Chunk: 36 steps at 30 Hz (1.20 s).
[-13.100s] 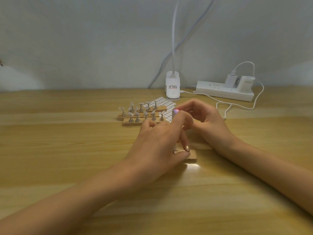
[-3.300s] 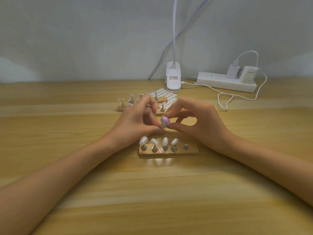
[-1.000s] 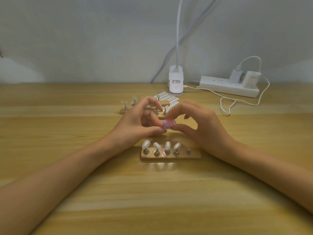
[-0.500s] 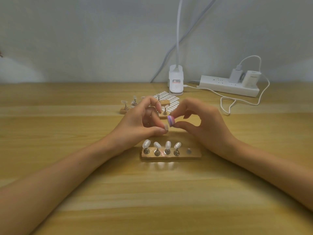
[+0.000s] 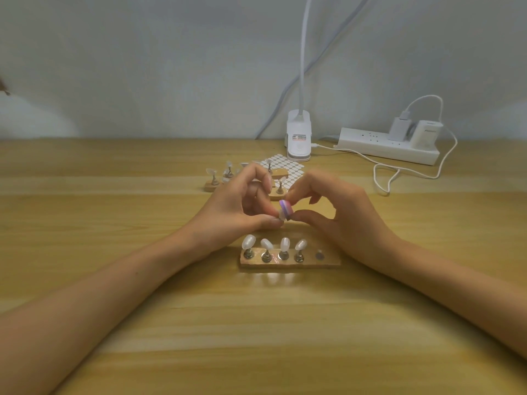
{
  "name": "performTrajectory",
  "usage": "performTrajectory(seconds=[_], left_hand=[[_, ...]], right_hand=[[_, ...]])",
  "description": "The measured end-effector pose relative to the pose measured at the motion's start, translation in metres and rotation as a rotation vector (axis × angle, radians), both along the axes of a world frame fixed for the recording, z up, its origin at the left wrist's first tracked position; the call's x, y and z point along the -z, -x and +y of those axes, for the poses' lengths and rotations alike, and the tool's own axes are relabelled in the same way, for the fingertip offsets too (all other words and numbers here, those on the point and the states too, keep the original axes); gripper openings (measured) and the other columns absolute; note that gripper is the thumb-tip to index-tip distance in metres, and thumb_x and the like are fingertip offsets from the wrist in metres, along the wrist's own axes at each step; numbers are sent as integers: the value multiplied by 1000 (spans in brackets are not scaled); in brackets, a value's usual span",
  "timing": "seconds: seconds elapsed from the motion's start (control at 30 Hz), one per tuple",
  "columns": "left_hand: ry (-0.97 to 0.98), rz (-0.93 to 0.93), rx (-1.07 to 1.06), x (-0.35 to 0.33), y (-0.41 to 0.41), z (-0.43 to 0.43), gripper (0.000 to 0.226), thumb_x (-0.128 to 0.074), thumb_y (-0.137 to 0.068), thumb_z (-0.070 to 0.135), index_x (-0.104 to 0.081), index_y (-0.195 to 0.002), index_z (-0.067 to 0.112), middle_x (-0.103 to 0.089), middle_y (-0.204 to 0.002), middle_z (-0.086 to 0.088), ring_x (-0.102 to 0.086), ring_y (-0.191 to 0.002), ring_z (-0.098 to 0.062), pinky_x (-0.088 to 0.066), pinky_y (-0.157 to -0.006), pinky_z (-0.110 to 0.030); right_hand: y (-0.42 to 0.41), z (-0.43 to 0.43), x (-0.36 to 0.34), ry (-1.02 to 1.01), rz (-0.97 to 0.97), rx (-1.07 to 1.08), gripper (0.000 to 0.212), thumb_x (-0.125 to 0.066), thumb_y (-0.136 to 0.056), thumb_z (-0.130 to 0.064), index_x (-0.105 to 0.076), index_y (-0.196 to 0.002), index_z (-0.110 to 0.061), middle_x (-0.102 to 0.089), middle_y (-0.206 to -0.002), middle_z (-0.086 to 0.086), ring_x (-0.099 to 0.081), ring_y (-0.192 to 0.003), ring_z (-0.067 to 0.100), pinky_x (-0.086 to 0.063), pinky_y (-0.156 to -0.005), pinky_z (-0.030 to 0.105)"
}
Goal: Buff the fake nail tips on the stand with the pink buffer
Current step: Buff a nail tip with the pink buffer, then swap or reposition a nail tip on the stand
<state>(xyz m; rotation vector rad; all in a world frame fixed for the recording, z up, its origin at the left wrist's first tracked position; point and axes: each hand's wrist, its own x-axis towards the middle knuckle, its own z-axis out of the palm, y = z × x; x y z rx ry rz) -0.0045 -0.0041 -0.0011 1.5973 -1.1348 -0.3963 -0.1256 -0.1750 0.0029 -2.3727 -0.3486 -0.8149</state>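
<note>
Pinching the pink buffer (image 5: 286, 210) in the right hand (image 5: 339, 220), the person holds it against one nail tip (image 5: 281, 218) pinched in the left hand (image 5: 236, 212), just above the stand (image 5: 328, 263) with four more tips (image 5: 284, 243) on the bench (image 5: 256, 337).

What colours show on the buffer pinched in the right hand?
The buffer is pink with a purple stripe; head view.
</note>
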Motion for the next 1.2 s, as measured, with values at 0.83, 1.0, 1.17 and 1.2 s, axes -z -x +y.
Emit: performTrajectory(seconds=[0.83, 1.0, 1.17, 1.2], left_hand=[[2, 65, -68, -1, 3, 0, 41, -82, -79, 8, -45, -97, 15, -68, -67, 6, -66, -69, -13, -59, -77, -34], [-5, 36, -76, -1, 3, 0, 40, -80, -80, 5, -46, -97, 15, -71, -70, 2, -69, -70, -12, -59, -77, -33], [-14, 29, -80, 0, 2, 0, 40, -79, -80, 1, -47, -97, 16, -73, -72, 1, -72, -75, -19, -60, -81, -39], [-13, 30, -81, 0, 2, 0, 40, -80, -80, 3, -47, -97, 17, -73, -72, 1, -72, -75, -20, -59, -82, -40]], right_hand=[[0, 0, 2, 138, -48, -30, 9, -71, -90, -8, -73, -98, -7, -63, -96, 8, -61, -90, 21, -49, -84, 28], [1, -4, 1, 102, -49, 7, 9, -71, -90, -9, -71, -99, -8, -62, -95, 8, -60, -89, 19, -50, -84, 29], [-1, -7, 1, 49, -21, 67, 11, -73, -88, -5, -73, -98, -9, -60, -94, 8, -59, -86, 17, -50, -83, 35], [0, -6, 0, 64, -51, 56, 11, -73, -88, -5, -72, -99, -8, -60, -94, 7, -59, -86, 18, -50, -83, 32]])
